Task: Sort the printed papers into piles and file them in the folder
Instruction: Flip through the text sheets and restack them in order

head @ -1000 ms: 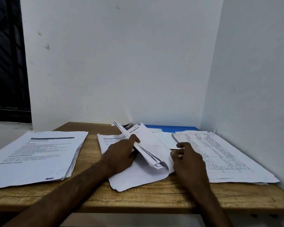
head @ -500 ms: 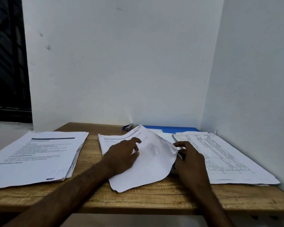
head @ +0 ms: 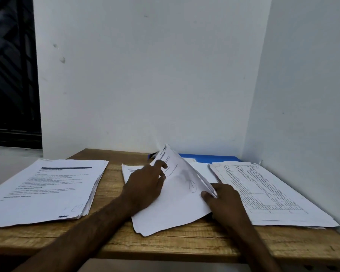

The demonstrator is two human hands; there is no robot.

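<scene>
The left hand [head: 145, 183] lies on the middle sheets [head: 181, 201], fingers loosely spread, forefinger tip against the raised printed page; it grips nothing. Just right of it, the right hand [head: 225, 201] pinches the sheets' right edge, thumb on top, and that edge stands tilted up off the table [head: 185, 244]. The blue folder [head: 210, 158] lies flat beyond both hands, against the wall. A left pile [head: 47, 189] sits well apart from the left hand on its outer side. A right pile [head: 267, 191] of ruled forms lies just beside the right hand.
</scene>
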